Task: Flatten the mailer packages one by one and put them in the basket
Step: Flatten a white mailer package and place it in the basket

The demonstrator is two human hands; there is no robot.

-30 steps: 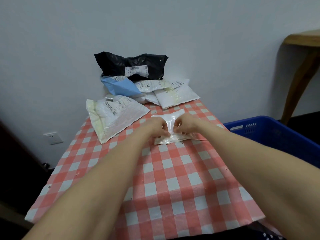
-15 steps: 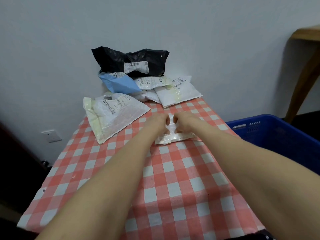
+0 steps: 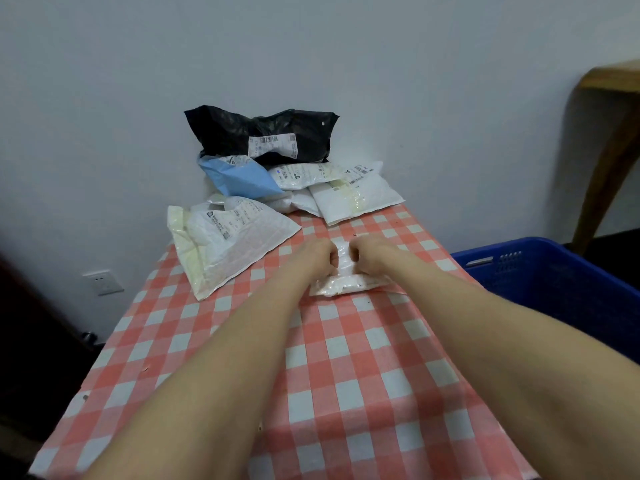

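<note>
Reaching forward over a desk (image 3: 346, 393) covered in a red-and-white checked cloth, a person presses both hands onto a small clear mailer (image 3: 346, 278) lying flat near the middle of the surface. The left hand (image 3: 317, 256) sits on the mailer's 9 o'clock side and the right hand (image 3: 372, 256) on its 3 o'clock side, knuckles almost meeting, with a strip of shiny plastic showing between them. The fingers of both hands are curled under into loose fists against the plastic; whether they pinch it or only bear down on it cannot be told. The mailer's near edge juts out below the wrists toward 6 o'clock. At 9 o'clock from the hands, a large white mailer (image 3: 228, 242) with a printed label lies at an angle, one corner overhanging the desk's edge. At 3 o'clock, beside and below the desk, stands the blue basket (image 3: 554, 271), its rim and slotted wall in view. Toward 12 o'clock, at the desk's far end against the pale wall, more mailers are heaped: a white one (image 3: 356, 197) at the front, a blue one (image 3: 239, 178) to its 9 o'clock, and a crumpled black mailer (image 3: 263, 133) with a barcode label on top. A wooden table leg (image 3: 602, 161) rises at far 2 o'clock
</note>
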